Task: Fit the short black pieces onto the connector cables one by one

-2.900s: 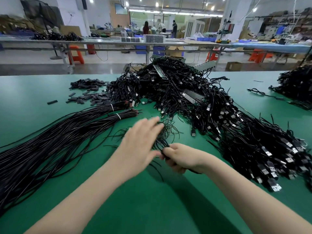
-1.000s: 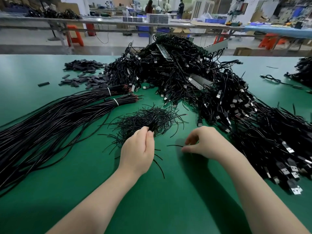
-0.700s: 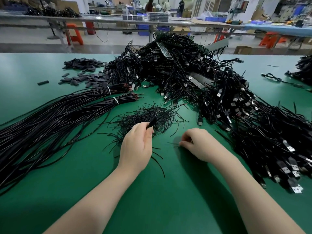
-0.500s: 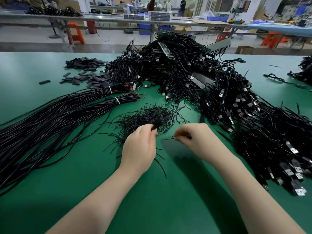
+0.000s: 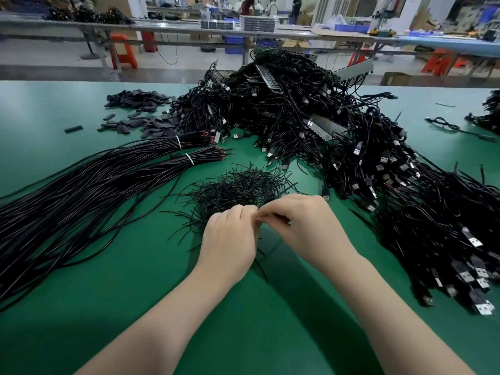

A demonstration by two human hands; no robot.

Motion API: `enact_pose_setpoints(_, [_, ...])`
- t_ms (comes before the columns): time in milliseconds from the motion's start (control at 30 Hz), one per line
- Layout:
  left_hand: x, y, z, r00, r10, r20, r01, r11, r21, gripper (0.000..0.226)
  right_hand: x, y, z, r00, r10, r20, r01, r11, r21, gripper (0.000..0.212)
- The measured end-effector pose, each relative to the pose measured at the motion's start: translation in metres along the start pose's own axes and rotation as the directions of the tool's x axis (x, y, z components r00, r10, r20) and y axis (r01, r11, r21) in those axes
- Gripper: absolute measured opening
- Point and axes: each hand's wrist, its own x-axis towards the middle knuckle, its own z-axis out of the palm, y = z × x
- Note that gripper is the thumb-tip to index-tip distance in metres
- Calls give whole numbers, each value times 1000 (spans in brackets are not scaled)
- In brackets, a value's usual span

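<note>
Here both hands' fingers pinch together over thin black pieces; no legible writing.

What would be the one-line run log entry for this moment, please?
stage: fitting thin black pieces | left hand: fingers curled, fingertips meeting right hand | held item: too small to tell | loose thin strands: just beyond hands | green table

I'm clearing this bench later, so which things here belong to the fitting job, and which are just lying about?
In the job:
left hand and right hand, fingertips together over something too small to tell
pile of thin black strands
heap of connector cables
flat black pieces

Lying about:
tied wire bundles
lone cable
</note>
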Motion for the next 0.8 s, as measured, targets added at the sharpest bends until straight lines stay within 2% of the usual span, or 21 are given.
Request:
enact_pose_setpoints(100, [-2,3,0,999,20,-34,-18,999,51,50,0,-4,-1,1000,3,19,-4,1000,11,8])
enact_pose_setpoints(167, [-3,3,1,997,35,-73,-30,997,65,42,3,-4,-3,999,24,44,-25,1000,17,8])
enact_pose_setpoints(267, [-5,5,2,994,87,-72,-80,992,96,23,3,3,-14,992,102,72,-100,994,-30,22])
enact_pose_setpoints(300, [-5,7,1,992,110,-63,-102,989,110,23,3,6,-19,988,123,96,-116,991,-67,24])
enact_pose_setpoints(400, [-5,11,-3,983,175,-58,-167,979,119,31,4,5,-29,975,81,207,-36,977,-212,24])
enact_pose_setpoints(433, [-4,11,-4,975,213,-63,-206,973,107,31,8,5,-33,963,76,259,-22,978,-209,24])
enact_pose_setpoints(500, [-4,11,-6,943,327,-64,-324,944,60,31,20,10,-45,907,138,397,-109,989,-95,23])
enact_pose_setpoints(567, [-6,14,-8,892,446,-67,-447,894,1,30,33,18,-56,776,201,597,-262,965,16,27])
enact_pose_setpoints(633, [-9,18,-5,864,491,-112,-500,863,-73,30,37,26,-59,591,195,783,-462,877,130,26])
enact_pose_setpoints(667, [-11,18,-3,875,460,-148,-479,868,-133,31,36,30,-55,539,156,828,-569,793,220,20])
enact_pose_setpoints(700, [-14,18,-1,904,384,-186,-419,880,-222,32,32,34,-48,541,123,832,-651,687,321,17])
enact_pose_setpoints(733, [-16,18,0,941,268,-207,-327,880,-344,34,28,36,-40,582,126,803,-704,572,420,16])
enact_pose_setpoints(800, [-17,18,2,983,30,-178,-133,787,-602,37,17,35,-17,687,199,699,-718,338,609,11])
